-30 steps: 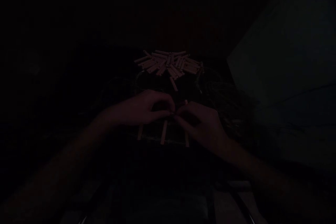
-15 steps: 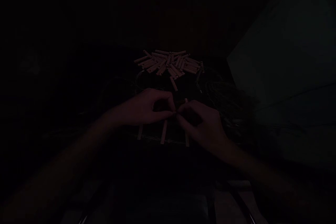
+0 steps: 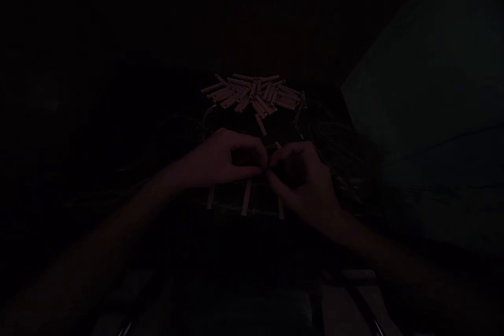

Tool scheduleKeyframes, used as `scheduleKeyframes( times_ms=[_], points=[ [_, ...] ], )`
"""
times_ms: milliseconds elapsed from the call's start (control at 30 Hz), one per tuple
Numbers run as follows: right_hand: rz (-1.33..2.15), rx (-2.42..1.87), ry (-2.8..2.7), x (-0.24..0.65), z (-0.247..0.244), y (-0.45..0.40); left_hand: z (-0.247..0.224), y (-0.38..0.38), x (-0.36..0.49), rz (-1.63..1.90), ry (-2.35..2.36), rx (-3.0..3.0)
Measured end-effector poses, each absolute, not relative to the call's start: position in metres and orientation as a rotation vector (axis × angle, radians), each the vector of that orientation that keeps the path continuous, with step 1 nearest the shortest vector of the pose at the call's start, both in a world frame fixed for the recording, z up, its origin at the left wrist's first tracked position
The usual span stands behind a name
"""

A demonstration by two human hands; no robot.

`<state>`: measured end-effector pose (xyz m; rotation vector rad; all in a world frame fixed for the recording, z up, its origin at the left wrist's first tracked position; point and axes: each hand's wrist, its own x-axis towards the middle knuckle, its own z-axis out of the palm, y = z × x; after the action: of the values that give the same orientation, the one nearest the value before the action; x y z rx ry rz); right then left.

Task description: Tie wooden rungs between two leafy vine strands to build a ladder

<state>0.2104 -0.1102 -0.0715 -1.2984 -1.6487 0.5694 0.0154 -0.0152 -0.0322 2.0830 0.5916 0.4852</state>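
The scene is very dark. My left hand (image 3: 224, 160) is closed in a pinch, thumb against forefinger. Its fingertips meet those of my right hand (image 3: 305, 178), which pinches from the other side. A thin cord (image 3: 271, 146) runs by the fingers; the bit between the fingertips barely shows. Below the hands three short wooden sticks stand roughly parallel: a left stick (image 3: 210, 198), a middle stick (image 3: 246, 199) and a right stick (image 3: 281, 209). A cord (image 3: 255, 212) passes across their lower ends. My hands cover their upper parts, except one stick end (image 3: 277, 145) above my right hand.
Beyond my hands lies a pile of short wooden sticks (image 3: 258, 95) with holes near their ends, and one loose stick (image 3: 260, 125) in front. Loose cord (image 3: 334, 139) lies in loops at the right. A pale greenish surface (image 3: 429, 79) rises at far right.
My right hand has shifted slightly up and its fingers are more bent. The fingers of my left hand have moved a little to the right. The sticks and pile stay put.
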Motion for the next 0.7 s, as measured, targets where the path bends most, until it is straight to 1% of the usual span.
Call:
scheduleKeyframes(
  times_ms=[433, 700],
  points=[
    [0.577, -1.331, -1.727, 0.213, -0.0664, -0.1118, -0.034, -0.0165, 0.017, 0.468, 0.578, 2.07],
    [0.496, -1.317, -1.852, 0.2162, -0.0641, -0.1095, -0.0346, -0.0175, 0.0162, 0.464, 0.555, 2.073]
  ],
)
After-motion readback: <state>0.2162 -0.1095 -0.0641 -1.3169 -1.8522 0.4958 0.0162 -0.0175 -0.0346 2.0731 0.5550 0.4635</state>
